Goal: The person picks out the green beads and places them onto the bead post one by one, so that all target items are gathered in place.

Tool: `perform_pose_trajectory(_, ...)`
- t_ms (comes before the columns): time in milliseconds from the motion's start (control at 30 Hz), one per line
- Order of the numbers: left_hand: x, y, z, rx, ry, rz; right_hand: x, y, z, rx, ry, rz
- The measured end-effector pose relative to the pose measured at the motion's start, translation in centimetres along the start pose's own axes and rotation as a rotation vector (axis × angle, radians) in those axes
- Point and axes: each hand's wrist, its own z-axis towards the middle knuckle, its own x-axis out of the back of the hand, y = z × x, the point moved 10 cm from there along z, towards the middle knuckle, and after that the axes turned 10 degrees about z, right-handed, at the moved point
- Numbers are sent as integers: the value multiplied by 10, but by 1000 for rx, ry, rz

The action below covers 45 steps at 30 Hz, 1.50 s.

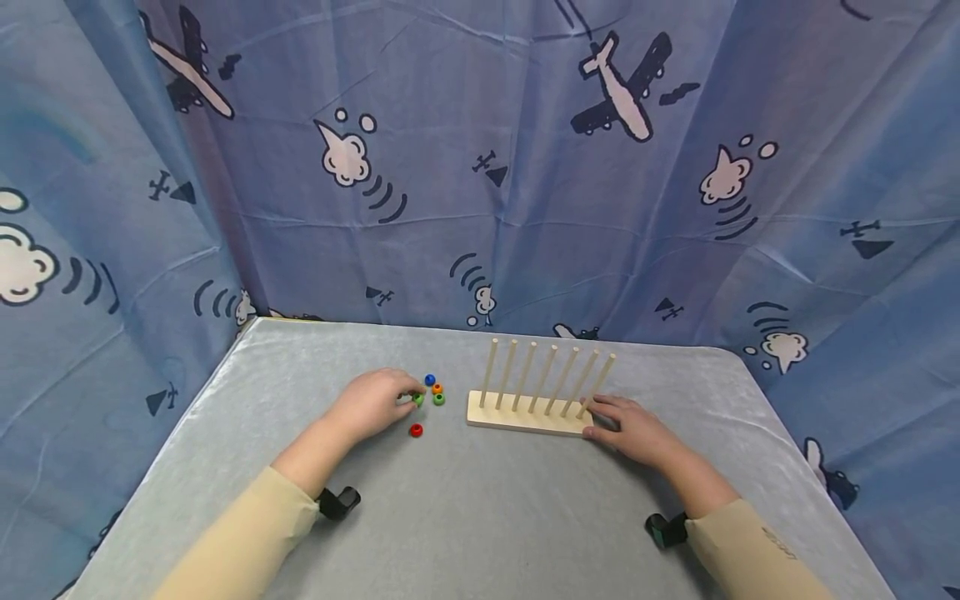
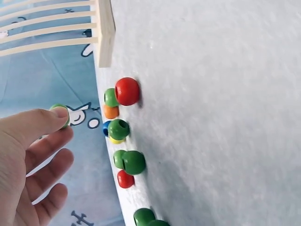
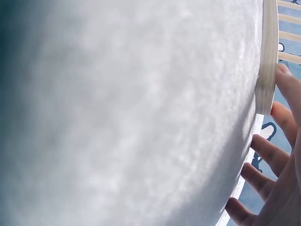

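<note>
My left hand [image 1: 377, 403] pinches a light green bead [image 1: 417, 400] between thumb and forefinger. In the left wrist view that bead shows at the thumb tip, while the other fingers curl loosely below. Close to this hand lie a blue bead [image 1: 430, 380], an orange bead [image 1: 437, 389], another green bead [image 1: 439, 400] and a red bead [image 1: 416, 431]. A pale wooden peg stand [image 1: 525, 418] with a row of upright pegs stands right of the beads. My right hand [image 1: 633, 428] holds its right end, thumb at the front corner and fingers behind, the remaining fingers spread.
A grey cloth covers the table [image 1: 480, 517]. Several more green and red beads, among them a dark green bead [image 2: 134, 162], lie by the left hand in the left wrist view. A blue patterned curtain [image 1: 450, 167] hangs behind the table's far edge.
</note>
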Motion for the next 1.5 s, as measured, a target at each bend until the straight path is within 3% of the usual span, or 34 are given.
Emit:
perform_pose_trajectory(600, 13, 5, 13, 107, 36, -213, 0, 4, 1, -10, 12, 26)
perform_pose_trajectory(900, 32, 16, 25, 136, 99, -345, 2, 1, -1, 0, 21, 29)
perform_pose_trajectory(1133, 49, 29, 36, 112, 168, -416, 0, 1, -2, -8, 12, 37)
perform_pose_trajectory(1500, 66, 48, 52, 85, 250, -475, 0, 0, 0, -6, 9, 49)
